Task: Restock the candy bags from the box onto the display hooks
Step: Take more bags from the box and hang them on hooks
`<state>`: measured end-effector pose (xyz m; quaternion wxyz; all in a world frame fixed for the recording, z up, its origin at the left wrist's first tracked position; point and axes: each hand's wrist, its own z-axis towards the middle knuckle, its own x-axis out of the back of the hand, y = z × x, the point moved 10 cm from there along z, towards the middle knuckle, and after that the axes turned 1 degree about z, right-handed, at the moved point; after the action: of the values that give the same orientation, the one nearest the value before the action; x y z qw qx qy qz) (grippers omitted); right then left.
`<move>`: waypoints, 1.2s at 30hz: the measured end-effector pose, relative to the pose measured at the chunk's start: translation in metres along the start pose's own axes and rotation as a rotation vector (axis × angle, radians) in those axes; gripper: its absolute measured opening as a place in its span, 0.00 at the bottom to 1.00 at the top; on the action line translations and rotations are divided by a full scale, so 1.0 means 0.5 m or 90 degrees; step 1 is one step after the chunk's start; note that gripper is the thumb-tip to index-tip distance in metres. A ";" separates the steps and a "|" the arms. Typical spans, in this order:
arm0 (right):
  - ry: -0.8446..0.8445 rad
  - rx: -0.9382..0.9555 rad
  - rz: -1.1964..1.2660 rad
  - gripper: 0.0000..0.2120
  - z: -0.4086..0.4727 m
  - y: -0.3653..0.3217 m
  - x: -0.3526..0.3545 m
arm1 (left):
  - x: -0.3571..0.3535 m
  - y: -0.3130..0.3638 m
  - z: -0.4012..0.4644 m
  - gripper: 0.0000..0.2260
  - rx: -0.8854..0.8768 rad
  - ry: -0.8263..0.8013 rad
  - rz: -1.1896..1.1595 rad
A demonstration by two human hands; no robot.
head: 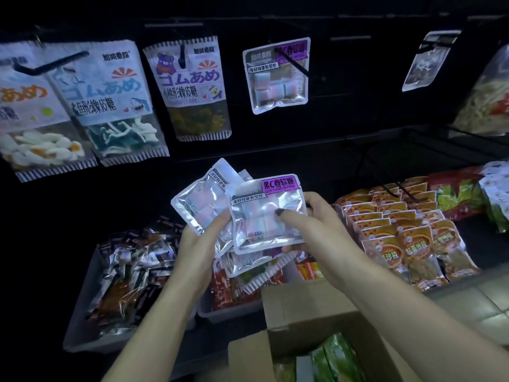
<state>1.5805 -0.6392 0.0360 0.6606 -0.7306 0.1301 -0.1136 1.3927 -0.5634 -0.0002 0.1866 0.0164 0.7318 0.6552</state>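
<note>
My right hand [308, 220] pinches a silver candy bag with a purple label [264, 205], thumb across its front. My left hand [201, 241] grips a stack of similar silver bags [198, 199] just behind and left of it. Both hands are held in front of the dark display wall. A matching silver bag [276, 75] hangs on a black hook [296, 63] above. The open cardboard box [300, 326] stands below my forearms, with green packets inside.
Gummy bags hang on hooks at upper left: an egg bag [30, 111], a shark bag [110, 106] and a bear bag [192, 89]. Grey bins of dark snack packs [129, 274] sit lower left. Orange packets [396, 221] fill the right shelf.
</note>
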 end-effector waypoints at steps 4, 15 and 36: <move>-0.035 0.000 0.054 0.09 0.003 -0.013 -0.001 | -0.001 0.008 0.005 0.18 -0.004 0.017 -0.014; -0.011 0.198 0.094 0.12 0.022 -0.196 0.087 | -0.016 0.045 0.015 0.50 0.005 0.073 -0.088; -0.012 0.195 0.096 0.14 0.058 -0.230 0.116 | -0.074 0.125 -0.012 0.08 -0.202 0.007 0.195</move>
<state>1.6494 -0.6209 0.1473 0.7720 -0.6106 0.1595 -0.0754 1.4116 -0.5705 0.0700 0.0811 0.0945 0.6096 0.7828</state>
